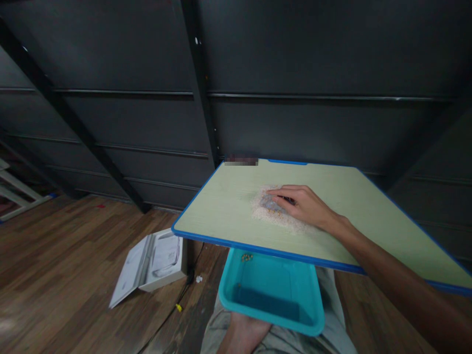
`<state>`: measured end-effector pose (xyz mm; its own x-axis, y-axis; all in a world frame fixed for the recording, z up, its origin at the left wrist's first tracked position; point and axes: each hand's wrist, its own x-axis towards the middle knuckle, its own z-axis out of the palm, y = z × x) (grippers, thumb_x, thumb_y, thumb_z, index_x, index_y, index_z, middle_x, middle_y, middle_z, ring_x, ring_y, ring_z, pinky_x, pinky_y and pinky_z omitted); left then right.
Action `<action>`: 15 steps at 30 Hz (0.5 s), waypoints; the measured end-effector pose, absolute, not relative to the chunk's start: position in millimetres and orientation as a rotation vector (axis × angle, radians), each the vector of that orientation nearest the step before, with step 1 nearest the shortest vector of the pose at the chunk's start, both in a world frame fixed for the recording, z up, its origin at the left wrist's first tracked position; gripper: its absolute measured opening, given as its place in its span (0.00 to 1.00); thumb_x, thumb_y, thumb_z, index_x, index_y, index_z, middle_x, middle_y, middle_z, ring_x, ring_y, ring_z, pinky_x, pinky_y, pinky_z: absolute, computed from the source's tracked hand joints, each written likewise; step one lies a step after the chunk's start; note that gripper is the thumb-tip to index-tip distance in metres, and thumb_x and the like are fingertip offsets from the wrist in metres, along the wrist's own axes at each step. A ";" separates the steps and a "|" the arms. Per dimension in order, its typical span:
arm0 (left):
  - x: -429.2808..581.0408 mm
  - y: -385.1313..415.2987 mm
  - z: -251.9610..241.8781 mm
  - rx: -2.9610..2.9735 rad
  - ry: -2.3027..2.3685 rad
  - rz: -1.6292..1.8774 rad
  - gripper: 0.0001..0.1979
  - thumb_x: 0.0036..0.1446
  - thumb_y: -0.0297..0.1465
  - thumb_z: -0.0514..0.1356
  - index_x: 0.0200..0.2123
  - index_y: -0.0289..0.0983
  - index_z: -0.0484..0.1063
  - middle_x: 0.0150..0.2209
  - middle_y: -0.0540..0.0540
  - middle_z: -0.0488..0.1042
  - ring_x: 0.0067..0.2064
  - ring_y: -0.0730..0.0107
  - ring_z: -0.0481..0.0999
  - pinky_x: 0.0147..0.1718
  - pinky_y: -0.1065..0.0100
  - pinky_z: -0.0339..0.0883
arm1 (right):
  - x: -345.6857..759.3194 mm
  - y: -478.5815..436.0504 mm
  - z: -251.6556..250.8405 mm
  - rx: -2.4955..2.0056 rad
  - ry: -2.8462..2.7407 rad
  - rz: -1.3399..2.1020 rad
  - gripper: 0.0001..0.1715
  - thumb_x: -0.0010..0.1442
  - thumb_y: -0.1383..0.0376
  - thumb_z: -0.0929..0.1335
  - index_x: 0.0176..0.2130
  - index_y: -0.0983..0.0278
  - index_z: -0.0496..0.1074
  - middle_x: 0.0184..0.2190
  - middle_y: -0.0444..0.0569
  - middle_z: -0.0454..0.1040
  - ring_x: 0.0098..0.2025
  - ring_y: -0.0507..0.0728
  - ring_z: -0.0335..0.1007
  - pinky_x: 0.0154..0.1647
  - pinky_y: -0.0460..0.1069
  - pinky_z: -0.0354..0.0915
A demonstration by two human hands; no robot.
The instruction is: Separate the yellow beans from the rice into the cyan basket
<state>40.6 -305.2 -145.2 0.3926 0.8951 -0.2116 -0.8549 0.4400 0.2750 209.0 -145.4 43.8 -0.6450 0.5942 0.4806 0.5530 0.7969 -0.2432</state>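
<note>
My right hand (300, 204) reaches over a pile of pale, rice-like grains (280, 223) on the table. Its fingers are stretched forward, the thumb a little apart from them, and I see nothing held. Under the fingertips is a greyish patch (268, 202) in the pile, with several small yellowish kernels (275, 211) along its near side. Below the table's front edge is a turquoise tray (271, 285); a few similar kernels (247, 257) lie in its far left corner. My left hand (247, 327) is beneath the tray's near rim, supporting it, its fingers hidden.
The pale green table (217, 206) has a blue rim. Behind it rises a dark panelled wall (295, 54). An opened white box (164, 260) stands on the wooden floor (66, 265) at left, beside a black cable (177, 302). A white frame (22, 196) is at far left.
</note>
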 end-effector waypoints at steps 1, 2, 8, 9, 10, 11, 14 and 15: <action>40.6 -305.1 -145.9 0.124 0.353 1.111 0.29 0.53 0.56 0.51 0.47 0.47 0.76 0.41 0.53 0.85 0.46 0.58 0.80 0.62 0.54 0.57 | 208.6 -145.3 43.5 -0.846 -2.432 0.110 0.18 0.68 0.63 0.63 0.54 0.59 0.74 0.50 0.48 0.78 0.51 0.59 0.75 0.53 0.55 0.68; 40.5 -305.1 -145.7 0.121 0.354 1.107 0.30 0.51 0.57 0.51 0.47 0.46 0.76 0.42 0.52 0.85 0.47 0.57 0.80 0.62 0.54 0.56 | 208.3 -145.2 43.1 -0.843 -2.431 0.119 0.18 0.68 0.63 0.63 0.54 0.59 0.74 0.50 0.47 0.78 0.51 0.59 0.75 0.53 0.55 0.68; 40.6 -305.7 -137.3 0.120 0.354 1.106 0.30 0.49 0.57 0.53 0.46 0.45 0.77 0.44 0.50 0.84 0.53 0.55 0.77 0.63 0.52 0.55 | 207.9 -145.5 40.9 -0.841 -2.421 0.153 0.18 0.67 0.62 0.64 0.54 0.58 0.75 0.50 0.47 0.78 0.51 0.58 0.75 0.56 0.55 0.67; 40.7 -305.4 -136.8 0.118 0.358 1.107 0.30 0.50 0.57 0.53 0.46 0.45 0.77 0.44 0.49 0.84 0.54 0.55 0.76 0.62 0.51 0.55 | 208.0 -145.8 40.8 -0.840 -2.424 0.159 0.18 0.67 0.62 0.64 0.53 0.59 0.75 0.50 0.47 0.78 0.51 0.58 0.74 0.56 0.55 0.67; 40.9 -305.2 -136.7 0.119 0.363 1.104 0.29 0.51 0.56 0.53 0.46 0.45 0.77 0.45 0.49 0.84 0.55 0.55 0.76 0.62 0.50 0.55 | 208.0 -146.0 40.8 -0.838 -2.428 0.165 0.18 0.68 0.62 0.64 0.53 0.59 0.75 0.50 0.47 0.78 0.51 0.58 0.74 0.56 0.55 0.66; 40.9 -304.9 -137.2 0.121 0.370 1.099 0.28 0.52 0.55 0.53 0.46 0.46 0.77 0.45 0.49 0.84 0.56 0.55 0.75 0.62 0.49 0.55 | 207.9 -146.2 40.7 -0.833 -2.433 0.171 0.18 0.68 0.62 0.64 0.53 0.59 0.75 0.50 0.47 0.78 0.52 0.58 0.74 0.57 0.55 0.66; 40.1 -304.7 -141.1 0.142 0.393 1.082 0.25 0.53 0.52 0.53 0.46 0.46 0.77 0.44 0.49 0.84 0.57 0.56 0.74 0.63 0.49 0.54 | 207.2 -146.2 40.3 -0.820 -2.446 0.176 0.18 0.68 0.62 0.64 0.53 0.59 0.75 0.50 0.46 0.78 0.51 0.58 0.74 0.57 0.55 0.66; 39.5 -305.0 -143.0 0.151 0.400 1.082 0.25 0.53 0.52 0.53 0.45 0.46 0.77 0.44 0.50 0.84 0.57 0.57 0.74 0.63 0.50 0.54 | 206.9 -146.1 40.2 -0.817 -2.447 0.175 0.18 0.68 0.62 0.64 0.53 0.59 0.75 0.50 0.46 0.78 0.51 0.58 0.74 0.57 0.55 0.66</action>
